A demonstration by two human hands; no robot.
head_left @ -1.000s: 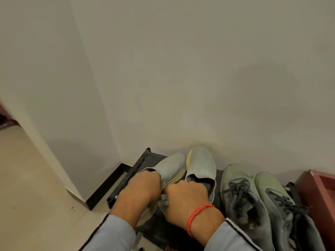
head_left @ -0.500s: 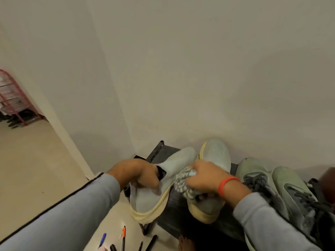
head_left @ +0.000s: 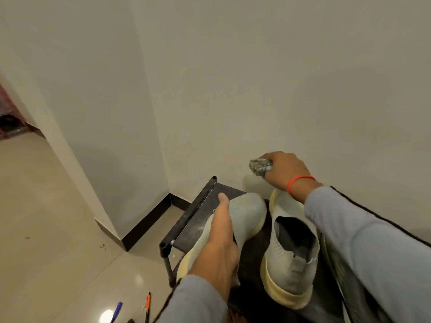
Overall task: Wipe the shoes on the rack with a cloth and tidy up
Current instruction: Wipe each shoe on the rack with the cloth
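1. I see my left hand [head_left: 220, 238] gripping the left slip-on shoe [head_left: 245, 215] at its opening, thumb laid along the upper, fingers curled out of sight on the far side. The shoe rests on the rack [head_left: 186, 220], tilted, its heel end hanging over the front left edge.
2. My right hand [head_left: 285, 170] is raised beyond the toes of the shoes, close to the wall [head_left: 256, 78]. Its fingers are curled round a bunched striped cloth [head_left: 258, 167], which is clear of both shoes.
3. The right slip-on shoe [head_left: 291, 255] sits flat on the rack, just beside the left one, dark opening facing up. My right sleeve [head_left: 363, 248] crosses above its right side.
4. Obstructions: the right sleeve covers the rack's right half; only a sliver of another shoe [head_left: 332, 257] shows beneath it. I cannot tell how many shoes lie there.
5. Surroundings: the rack stands in a wall corner with a dark skirting board [head_left: 144, 223]. Pens lie on the floor tiles [head_left: 58, 229] at lower left.
6. Count: two pale slip-on shoes in clear view, one cloth, one rack. Pens: one blue pen [head_left: 116, 311], one orange-tipped pen [head_left: 147, 305]; a further dark tip at the frame edge is too cropped to identify.
7. One orange band [head_left: 299, 180] on the right wrist.
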